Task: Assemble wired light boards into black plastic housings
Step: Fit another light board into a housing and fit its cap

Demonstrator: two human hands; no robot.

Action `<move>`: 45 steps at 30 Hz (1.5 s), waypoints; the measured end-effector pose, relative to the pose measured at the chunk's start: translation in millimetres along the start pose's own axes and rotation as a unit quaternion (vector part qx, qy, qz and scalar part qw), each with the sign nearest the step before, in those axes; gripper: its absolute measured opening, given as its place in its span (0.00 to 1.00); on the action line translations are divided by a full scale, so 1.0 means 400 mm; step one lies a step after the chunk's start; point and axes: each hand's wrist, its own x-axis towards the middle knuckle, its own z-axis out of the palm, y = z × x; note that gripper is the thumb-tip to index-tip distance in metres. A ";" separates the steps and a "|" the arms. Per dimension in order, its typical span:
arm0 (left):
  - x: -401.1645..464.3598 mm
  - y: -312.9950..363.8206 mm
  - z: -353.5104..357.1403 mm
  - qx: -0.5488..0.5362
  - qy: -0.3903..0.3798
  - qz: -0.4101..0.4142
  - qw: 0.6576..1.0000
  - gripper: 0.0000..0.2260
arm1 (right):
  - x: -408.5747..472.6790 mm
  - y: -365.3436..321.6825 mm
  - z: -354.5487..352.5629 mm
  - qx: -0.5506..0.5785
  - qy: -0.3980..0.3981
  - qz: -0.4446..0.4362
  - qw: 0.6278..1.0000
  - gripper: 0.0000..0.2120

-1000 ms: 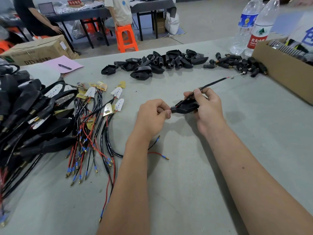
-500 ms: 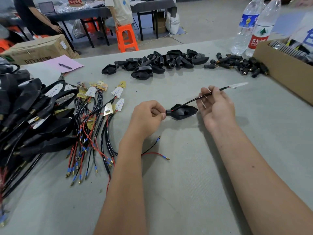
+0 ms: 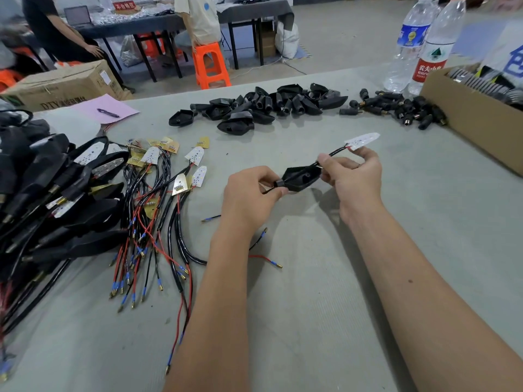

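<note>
Above the grey surface, near its middle, both hands hold one black plastic housing clear of the mat. On the left, the left hand has its fingers curled, and its thumb and forefinger pinch the housing's narrow stem end, where a black cable comes out beneath the hand. On the right, the right hand pinches the black cable just where it leaves the housing's wide end, the other fingers loosely curled. That cable rises to the upper right and ends in a white light board, which sits above the right fingertips, outside the housing. Two loose wire ends, one black and one red with gold tips, lie on the surface just beneath the left forearm.

Left of the hands lies a spread of wired light boards with red and black leads, and beyond it, at the left edge, a heap of assembled units. Along the far side rests a pile of empty black housings, with a cluster of small black connectors to its right. A cardboard box stands at the right edge, two water bottles behind it. A pink sheet with a pen lies far left.
</note>
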 end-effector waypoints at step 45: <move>0.000 0.121 0.091 -0.252 0.096 -0.195 0.943 0.11 | 0.045 -0.026 -0.066 0.000 0.020 0.037 0.999 0.06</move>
